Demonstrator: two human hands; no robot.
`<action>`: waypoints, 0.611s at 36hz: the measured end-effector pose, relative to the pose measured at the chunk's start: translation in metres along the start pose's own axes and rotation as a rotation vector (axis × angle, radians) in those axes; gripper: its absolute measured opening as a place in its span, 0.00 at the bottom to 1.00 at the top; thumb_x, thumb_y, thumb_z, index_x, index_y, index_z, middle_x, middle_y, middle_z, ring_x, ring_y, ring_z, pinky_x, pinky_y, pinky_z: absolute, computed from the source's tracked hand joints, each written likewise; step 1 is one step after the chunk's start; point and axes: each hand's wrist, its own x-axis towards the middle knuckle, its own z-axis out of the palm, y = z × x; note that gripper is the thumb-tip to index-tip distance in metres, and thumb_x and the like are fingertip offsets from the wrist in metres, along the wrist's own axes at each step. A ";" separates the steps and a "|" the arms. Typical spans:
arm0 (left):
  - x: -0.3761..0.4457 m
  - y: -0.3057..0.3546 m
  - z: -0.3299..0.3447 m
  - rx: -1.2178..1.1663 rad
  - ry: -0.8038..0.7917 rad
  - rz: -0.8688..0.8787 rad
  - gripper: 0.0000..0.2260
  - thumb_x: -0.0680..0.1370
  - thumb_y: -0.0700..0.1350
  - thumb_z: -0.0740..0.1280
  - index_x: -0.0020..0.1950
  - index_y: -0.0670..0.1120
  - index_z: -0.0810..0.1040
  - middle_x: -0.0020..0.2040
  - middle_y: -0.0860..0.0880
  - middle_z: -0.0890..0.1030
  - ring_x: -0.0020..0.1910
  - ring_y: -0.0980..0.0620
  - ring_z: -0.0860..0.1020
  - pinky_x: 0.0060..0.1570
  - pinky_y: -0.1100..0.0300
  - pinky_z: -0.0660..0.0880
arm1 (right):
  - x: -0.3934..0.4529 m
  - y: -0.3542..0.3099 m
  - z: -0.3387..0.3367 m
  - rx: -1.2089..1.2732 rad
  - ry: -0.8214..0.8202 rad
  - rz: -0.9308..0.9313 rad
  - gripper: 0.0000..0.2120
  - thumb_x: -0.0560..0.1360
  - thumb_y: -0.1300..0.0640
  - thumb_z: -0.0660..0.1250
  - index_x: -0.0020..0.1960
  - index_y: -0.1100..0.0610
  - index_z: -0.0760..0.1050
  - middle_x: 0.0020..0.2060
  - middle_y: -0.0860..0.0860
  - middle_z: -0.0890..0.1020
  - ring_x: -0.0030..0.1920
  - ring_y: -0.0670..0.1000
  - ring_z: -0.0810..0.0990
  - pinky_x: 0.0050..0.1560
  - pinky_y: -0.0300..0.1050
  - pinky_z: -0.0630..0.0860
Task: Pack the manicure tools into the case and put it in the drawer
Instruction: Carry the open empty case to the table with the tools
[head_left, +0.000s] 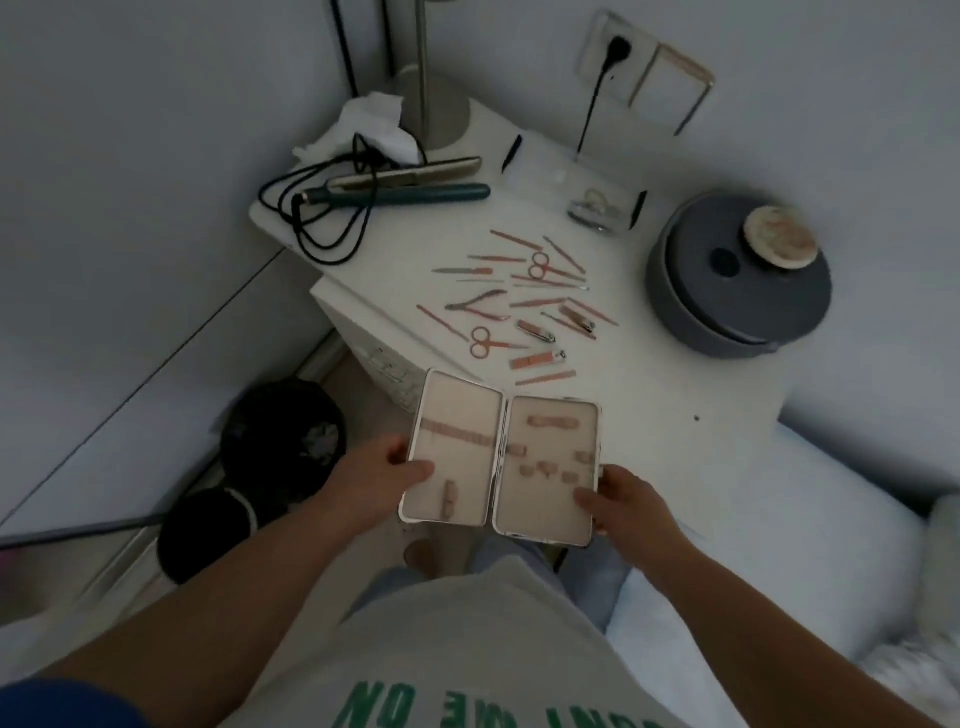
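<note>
Head view: manicure case (498, 460) lies open flat, both halves up, held at the near edge of the white bench (649, 395). Left hand (387, 470) grips the left half, thumb on the lining, fingers curled beneath. Right hand (631, 501) grips the right half, thumb on the inner face, fingers behind. Elastic loops in the case appear unfilled. Manicure tools (524, 301) lie scattered on the bench beyond the case: scissors (483, 340), nippers (480, 306), clippers (535, 332), files. Far left, hair straightener (410, 189) with coiled cord. Right, grey round container (737, 286).
</note>
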 end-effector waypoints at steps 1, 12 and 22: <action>0.002 0.001 0.005 -0.016 0.016 -0.012 0.04 0.72 0.42 0.69 0.45 0.51 0.77 0.47 0.45 0.82 0.45 0.49 0.79 0.50 0.55 0.73 | 0.009 -0.001 -0.006 -0.038 0.004 -0.006 0.07 0.74 0.63 0.64 0.53 0.60 0.75 0.49 0.58 0.81 0.52 0.59 0.79 0.57 0.59 0.73; 0.028 -0.007 0.082 -0.298 0.248 -0.042 0.09 0.72 0.41 0.68 0.37 0.56 0.76 0.38 0.57 0.80 0.41 0.55 0.79 0.44 0.59 0.73 | 0.092 0.002 -0.061 -0.331 -0.108 -0.236 0.04 0.74 0.59 0.65 0.49 0.56 0.74 0.45 0.53 0.81 0.46 0.54 0.79 0.51 0.52 0.75; 0.076 -0.032 0.160 -0.456 0.379 0.306 0.05 0.72 0.44 0.68 0.42 0.55 0.80 0.40 0.58 0.84 0.40 0.59 0.81 0.39 0.65 0.76 | 0.164 0.063 -0.107 -0.245 -0.103 -0.568 0.07 0.72 0.60 0.67 0.46 0.50 0.78 0.43 0.46 0.85 0.44 0.47 0.82 0.47 0.45 0.78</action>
